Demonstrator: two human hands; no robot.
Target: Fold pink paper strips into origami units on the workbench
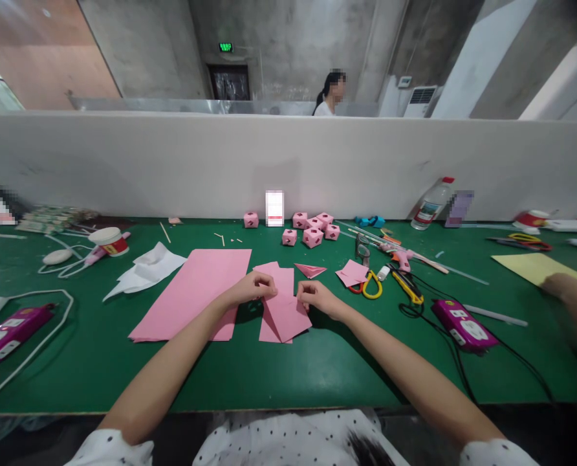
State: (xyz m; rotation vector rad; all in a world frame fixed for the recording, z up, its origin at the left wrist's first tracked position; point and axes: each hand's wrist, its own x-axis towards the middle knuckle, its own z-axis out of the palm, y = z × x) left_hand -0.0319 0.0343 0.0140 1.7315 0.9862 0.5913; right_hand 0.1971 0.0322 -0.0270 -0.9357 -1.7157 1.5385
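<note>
A small sheet of pink paper (pixel 288 315) is held up between my two hands, above other pink pieces on the green table. My left hand (pixel 255 287) pinches its upper left side, thumb against fingers. On the opposite edge my right hand (pixel 318 299) has its fingers closed on the same sheet. Beneath lie pink paper strips (pixel 283 279), partly covered by the held sheet. A folded pink triangle (pixel 310 270) rests just beyond my right hand. To the left is a stack of large pink sheets (pixel 198 285), with my left forearm crossing over it.
Several folded pink paper boxes (pixel 312 236) stand near the white partition (pixel 196 168). Scissors (pixel 372 285), a yellow cutter (pixel 409 288) and a pink glue gun (pixel 403 260) lie to the right. A purple power strip (pixel 464 325) trails black cables. Another person's hand (pixel 570 294) touches yellow paper (pixel 526 266).
</note>
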